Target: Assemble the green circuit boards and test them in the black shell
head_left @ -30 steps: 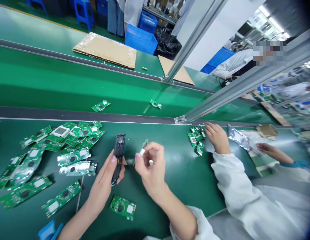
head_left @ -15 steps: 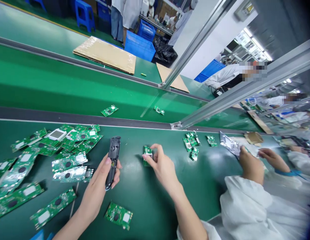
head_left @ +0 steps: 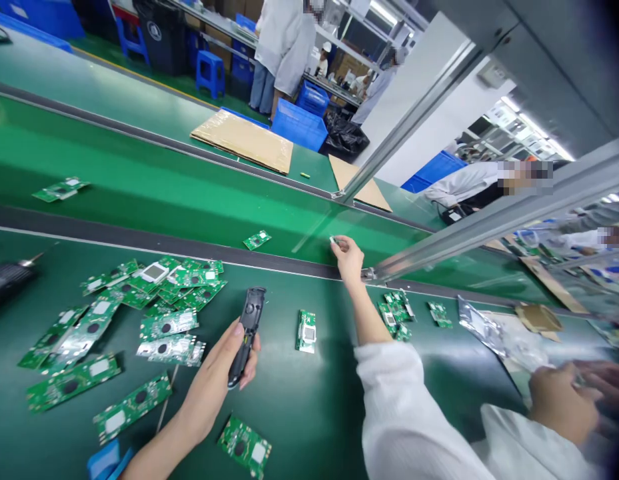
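Observation:
My left hand [head_left: 216, 373] is wrapped round a slim black plastic housing [head_left: 248, 337], held upright over the green table with its open inner side towards me. Over the green belt behind the table, my right hand [head_left: 349, 259] pinches a small circuit board [head_left: 333, 240] by fingertips and thumb; most of that board is hidden by the fingers. Between my hands, a small green circuit board with a white-framed square [head_left: 306, 331] lies flat on the table. Below my left hand rests another circuit board [head_left: 245, 445].
Many green boards [head_left: 159, 287] are heaped at left, beside a black electric screwdriver [head_left: 12, 280]. Smaller boards [head_left: 396, 310] cluster at right. Two boards lie on the belt [head_left: 189, 200]. A metal post [head_left: 419, 113] rises behind. A co-worker's hands [head_left: 564, 400] are at far right.
My right hand has left the small board on the table and reached away to the belt, where it now grips another board. The left hand keeps holding the housing. The view has shifted.

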Tool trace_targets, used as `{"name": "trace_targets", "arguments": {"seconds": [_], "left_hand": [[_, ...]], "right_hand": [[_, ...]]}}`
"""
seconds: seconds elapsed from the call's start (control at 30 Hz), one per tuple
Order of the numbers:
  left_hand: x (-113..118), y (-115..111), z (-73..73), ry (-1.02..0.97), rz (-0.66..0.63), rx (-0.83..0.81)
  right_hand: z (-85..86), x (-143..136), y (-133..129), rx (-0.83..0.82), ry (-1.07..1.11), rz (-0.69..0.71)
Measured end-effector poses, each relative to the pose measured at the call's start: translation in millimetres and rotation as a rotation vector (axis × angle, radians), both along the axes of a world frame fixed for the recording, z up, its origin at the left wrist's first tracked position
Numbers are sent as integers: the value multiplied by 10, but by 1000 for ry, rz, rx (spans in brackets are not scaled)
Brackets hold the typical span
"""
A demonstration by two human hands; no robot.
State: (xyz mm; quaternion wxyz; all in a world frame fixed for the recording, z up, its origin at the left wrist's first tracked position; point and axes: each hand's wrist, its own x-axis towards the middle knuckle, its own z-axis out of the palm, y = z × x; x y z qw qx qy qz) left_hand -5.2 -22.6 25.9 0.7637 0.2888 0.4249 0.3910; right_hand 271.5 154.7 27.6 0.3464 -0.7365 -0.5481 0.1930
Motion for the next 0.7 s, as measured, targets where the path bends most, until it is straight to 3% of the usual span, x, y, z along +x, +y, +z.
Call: {"name": "trace_targets", "arguments": {"seconds": [0.1, 0.27, 0.33, 0.47, 0.6, 0.7], "left_hand": [[-18, 34, -23, 54, 103, 49], [-35, 65, -44, 209, 197, 154], [-27, 69, -33, 194, 216, 133], [-19, 80, 6, 169, 315, 79], [-54, 107, 34, 115, 412, 75], [-81, 121, 44, 23, 386, 80]], "right_hand": [[136, -337, -433, -73, 132, 222], [420, -893, -1131, -316, 277, 741], [419, -1049, -1239, -316, 359, 743], [260, -1244, -1279, -259, 686, 530], [173, -1323, -1315, -232, 581, 641], [180, -1345, -1334, -145, 573, 612]]}}
